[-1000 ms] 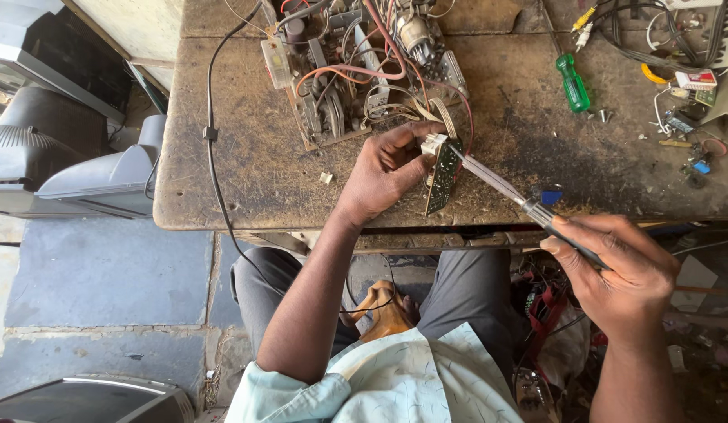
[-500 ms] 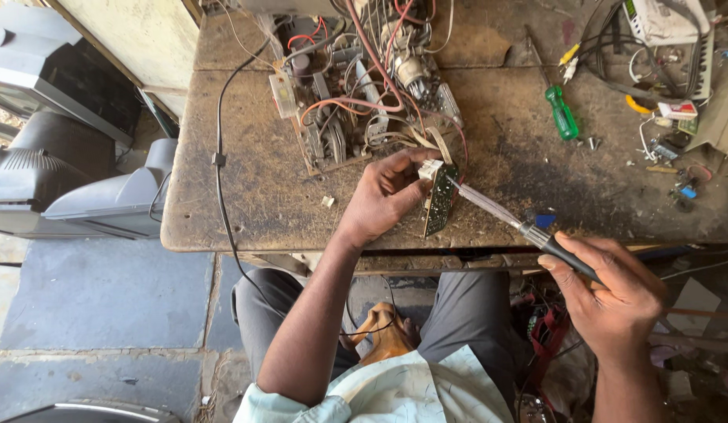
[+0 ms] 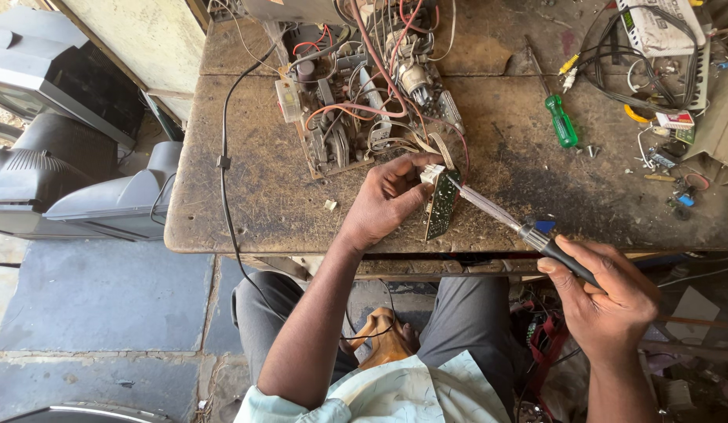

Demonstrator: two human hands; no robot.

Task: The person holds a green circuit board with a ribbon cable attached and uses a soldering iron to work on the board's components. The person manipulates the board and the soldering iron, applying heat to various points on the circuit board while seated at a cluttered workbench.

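While the left hand (image 3: 383,200) pinched the small green circuit board (image 3: 440,205) upright near the front edge of the worn, stained wooden counter (image 3: 262,204), its grip was closed on the board's left side, thumb and fingers pressed to it. Over on the other side, the right hand (image 3: 607,294) was wrapped tight round the black handle of the soldering iron (image 3: 509,222), grip fully closed, hanging just off the counter's front edge. The iron's long metal shaft slanted up and left, and its tip met the top of the board, right by the white connector there. Just behind the board sat the big open chassis of red and white wires and components (image 3: 364,102), with ribbon leads running down to the board. Well off to the right lay the green-handled screwdriver (image 3: 561,121), apart from both hands.
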